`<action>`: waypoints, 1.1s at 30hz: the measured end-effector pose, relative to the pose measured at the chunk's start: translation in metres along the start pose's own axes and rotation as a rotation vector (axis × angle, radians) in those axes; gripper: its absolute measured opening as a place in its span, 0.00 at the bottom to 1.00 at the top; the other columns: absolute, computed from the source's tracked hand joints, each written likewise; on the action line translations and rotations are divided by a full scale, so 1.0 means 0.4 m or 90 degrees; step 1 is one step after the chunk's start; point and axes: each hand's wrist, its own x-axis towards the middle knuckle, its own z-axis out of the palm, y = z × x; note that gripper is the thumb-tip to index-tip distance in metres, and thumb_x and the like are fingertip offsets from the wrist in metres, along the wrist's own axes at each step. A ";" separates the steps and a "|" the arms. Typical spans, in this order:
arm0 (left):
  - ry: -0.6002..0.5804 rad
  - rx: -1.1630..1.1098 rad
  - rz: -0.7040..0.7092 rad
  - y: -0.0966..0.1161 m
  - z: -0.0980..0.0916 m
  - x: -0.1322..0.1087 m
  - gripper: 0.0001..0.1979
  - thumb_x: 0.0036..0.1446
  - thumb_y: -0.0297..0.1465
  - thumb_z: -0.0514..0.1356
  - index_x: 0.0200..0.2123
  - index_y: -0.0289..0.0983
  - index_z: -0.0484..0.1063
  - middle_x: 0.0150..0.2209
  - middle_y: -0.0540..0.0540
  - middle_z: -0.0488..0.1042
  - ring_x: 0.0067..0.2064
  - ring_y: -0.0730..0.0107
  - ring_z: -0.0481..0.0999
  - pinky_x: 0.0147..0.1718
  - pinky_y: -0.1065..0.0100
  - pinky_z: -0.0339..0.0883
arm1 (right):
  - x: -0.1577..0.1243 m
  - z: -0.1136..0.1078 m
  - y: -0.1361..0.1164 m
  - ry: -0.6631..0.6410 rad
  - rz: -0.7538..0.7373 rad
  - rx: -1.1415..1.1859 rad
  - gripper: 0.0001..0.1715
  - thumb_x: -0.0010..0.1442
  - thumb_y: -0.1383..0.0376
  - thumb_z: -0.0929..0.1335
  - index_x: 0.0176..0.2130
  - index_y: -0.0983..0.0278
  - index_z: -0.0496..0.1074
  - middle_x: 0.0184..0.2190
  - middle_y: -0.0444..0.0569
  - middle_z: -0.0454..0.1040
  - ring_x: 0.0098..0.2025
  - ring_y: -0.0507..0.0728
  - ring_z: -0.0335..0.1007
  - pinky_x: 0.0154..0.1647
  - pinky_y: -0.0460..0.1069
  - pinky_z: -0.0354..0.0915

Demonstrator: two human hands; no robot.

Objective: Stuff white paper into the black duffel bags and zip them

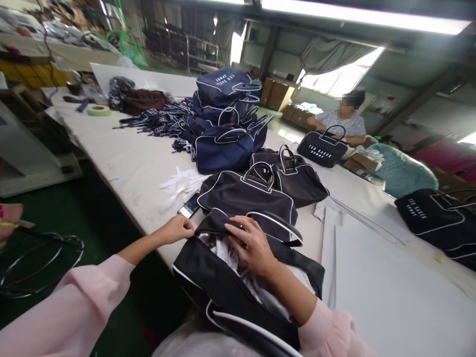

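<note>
Left hand (180, 229) pinches the left end of the unzipped black bag (223, 273) at the table (107, 148) edge, right hand (256, 246) loosely spread over its mouth, white stuffing (219, 248) showing, phone (189, 206) just beyond.

A long overhead tube (364, 15) glares stark white and daylight burns out the slanted window (353, 74), hazing the far side of the room, while the tabletop (111, 148) takes a soft, even light and the floor (92, 198) beside it sinks into deep shadow. Up close the unzipped black bag (213, 270) looks fairly crisp (its dark folds swallow most detail), but the background goes soft, and everything stretches and leans toward the edges.
</note>
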 end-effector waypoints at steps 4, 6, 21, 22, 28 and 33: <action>-0.050 -0.257 -0.044 -0.058 0.002 -0.008 0.13 0.43 0.37 0.63 0.27 0.32 0.78 0.21 0.48 0.71 0.24 0.72 0.65 0.27 0.71 0.58 | 0.066 0.050 -0.064 -0.103 -0.034 0.103 0.15 0.64 0.68 0.65 0.48 0.63 0.77 0.48 0.51 0.76 0.49 0.54 0.71 0.52 0.47 0.66; -0.063 -0.373 -0.054 -0.084 0.013 -0.011 0.15 0.42 0.38 0.65 0.29 0.31 0.78 0.24 0.46 0.73 0.26 0.72 0.68 0.29 0.70 0.62 | 0.116 0.106 -0.082 -0.231 0.029 0.061 0.13 0.62 0.71 0.64 0.40 0.65 0.79 0.41 0.51 0.79 0.42 0.54 0.75 0.46 0.46 0.68; 0.071 -0.707 -0.040 -0.176 0.099 -0.020 0.15 0.43 0.32 0.72 0.32 0.29 0.77 0.28 0.43 0.76 0.27 0.75 0.69 0.30 0.72 0.66 | 0.248 0.295 -0.020 -0.459 0.295 -0.102 0.18 0.64 0.57 0.66 0.39 0.67 0.80 0.36 0.56 0.80 0.39 0.57 0.76 0.36 0.46 0.65; 0.079 -0.701 -0.035 -0.172 0.102 -0.023 0.16 0.43 0.34 0.72 0.33 0.29 0.77 0.29 0.43 0.76 0.28 0.74 0.70 0.31 0.72 0.67 | 0.251 0.298 -0.011 -0.443 0.329 -0.054 0.16 0.61 0.56 0.69 0.36 0.66 0.80 0.32 0.52 0.79 0.35 0.54 0.74 0.32 0.44 0.63; 0.122 -0.617 0.071 -0.115 0.106 -0.068 0.28 0.48 0.42 0.71 0.51 0.37 0.73 0.51 0.42 0.74 0.51 0.62 0.72 0.51 0.65 0.64 | 0.246 0.291 0.004 -0.362 0.512 0.162 0.15 0.53 0.59 0.72 0.22 0.67 0.71 0.15 0.40 0.62 0.19 0.47 0.56 0.20 0.44 0.52; 0.088 -0.357 0.165 -0.072 0.115 -0.118 0.33 0.51 0.40 0.67 0.60 0.40 0.64 0.61 0.41 0.65 0.62 0.53 0.63 0.62 0.54 0.55 | 0.240 0.187 -0.042 -0.351 0.425 0.056 0.09 0.47 0.64 0.70 0.20 0.66 0.72 0.13 0.41 0.62 0.20 0.48 0.60 0.20 0.44 0.51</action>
